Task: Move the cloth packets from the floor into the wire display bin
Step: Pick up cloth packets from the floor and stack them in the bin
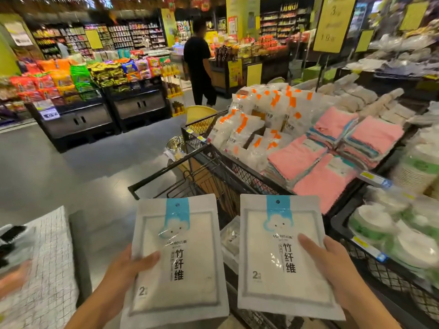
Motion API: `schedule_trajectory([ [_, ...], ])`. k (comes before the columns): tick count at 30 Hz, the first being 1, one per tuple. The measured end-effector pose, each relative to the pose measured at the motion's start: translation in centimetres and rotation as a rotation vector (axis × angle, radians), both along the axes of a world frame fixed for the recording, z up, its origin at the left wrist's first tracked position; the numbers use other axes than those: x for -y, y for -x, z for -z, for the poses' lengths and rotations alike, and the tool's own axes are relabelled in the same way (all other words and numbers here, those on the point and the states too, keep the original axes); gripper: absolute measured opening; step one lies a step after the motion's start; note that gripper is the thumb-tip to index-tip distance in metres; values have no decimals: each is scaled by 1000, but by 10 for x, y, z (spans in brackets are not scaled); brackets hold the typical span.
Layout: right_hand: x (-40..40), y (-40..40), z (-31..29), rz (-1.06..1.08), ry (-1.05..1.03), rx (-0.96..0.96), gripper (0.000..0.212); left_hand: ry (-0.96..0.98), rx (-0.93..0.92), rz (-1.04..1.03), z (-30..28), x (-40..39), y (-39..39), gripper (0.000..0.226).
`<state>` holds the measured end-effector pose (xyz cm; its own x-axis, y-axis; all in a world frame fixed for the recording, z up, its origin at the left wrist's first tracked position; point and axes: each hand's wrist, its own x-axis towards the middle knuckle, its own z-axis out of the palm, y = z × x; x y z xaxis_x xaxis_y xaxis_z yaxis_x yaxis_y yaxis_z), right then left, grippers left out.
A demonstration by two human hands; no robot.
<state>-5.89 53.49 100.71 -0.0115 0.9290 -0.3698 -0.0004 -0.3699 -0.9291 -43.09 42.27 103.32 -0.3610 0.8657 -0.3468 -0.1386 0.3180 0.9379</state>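
Observation:
My left hand (pixel 126 267) grips a white cloth packet (pixel 180 255) with a blue cloud label, thumb across its front. A second identical packet (pixel 280 252) is held by my right hand (pixel 330 262), thumb on its right side. Both packets are raised side by side in front of me, near the corner of the black wire display bin (pixel 228 167). The bin holds white packets with orange marks (pixel 251 124) and stacks of pink cloths (pixel 332 153). More clear-wrapped packets (pixel 231 238) lie low down between the two I hold.
A black metal frame (pixel 166 169) juts out from the bin's left side. Another wire bin with paper plates (pixel 392 233) stands at the right. A person in black (pixel 199 67) stands in the aisle beyond. Snack displays (pixel 83 91) line the left; a checked fabric (pixel 47 269) lies at lower left.

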Motion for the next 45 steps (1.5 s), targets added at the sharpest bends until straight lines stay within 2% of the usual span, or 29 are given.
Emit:
schedule_trajectory([
  [3, -19, 7, 10, 60, 24, -14, 18, 11, -33, 54, 9, -42, 10, 26],
  [6, -37, 15, 22, 141, 32, -5, 19, 37, 20, 180, 24, -96, 23, 41],
  [11, -58, 34, 37, 346, 59, -2, 20, 95, 96, 348, 50, -196, 50, 51],
  [17, -76, 59, 58, 534, 110, 77, 20, 176, 59, 569, 80, -293, 66, 37],
  [18, -78, 64, 62, 562, 116, 73, 21, 179, 70, 615, 86, -307, 67, 40],
  [21, -84, 74, 80, 636, 147, 66, 23, 245, 71, 725, 112, -346, 66, 66],
  [23, -90, 79, 97, 686, 175, 59, 21, 282, 37, 755, 135, -369, 63, 49],
  [25, -98, 81, 119, 721, 193, 50, 20, 329, -19, 770, 165, -389, 61, 36],
  [30, -123, 82, 198, 738, 243, 50, 21, 390, -62, 697, 250, -427, 50, 45],
  [35, -142, 82, 290, 730, 304, 74, 27, 413, -106, 660, 349, -452, 41, 28],
  [39, -161, 81, 360, 702, 328, 100, 31, 438, -139, 642, 419, -466, 30, 33],
  [42, -179, 83, 406, 675, 339, 113, 37, 397, -180, 626, 464, -475, 24, 26],
  [45, -196, 88, 436, 642, 326, 77, 27, 386, -200, 634, 499, -483, 24, 34],
])
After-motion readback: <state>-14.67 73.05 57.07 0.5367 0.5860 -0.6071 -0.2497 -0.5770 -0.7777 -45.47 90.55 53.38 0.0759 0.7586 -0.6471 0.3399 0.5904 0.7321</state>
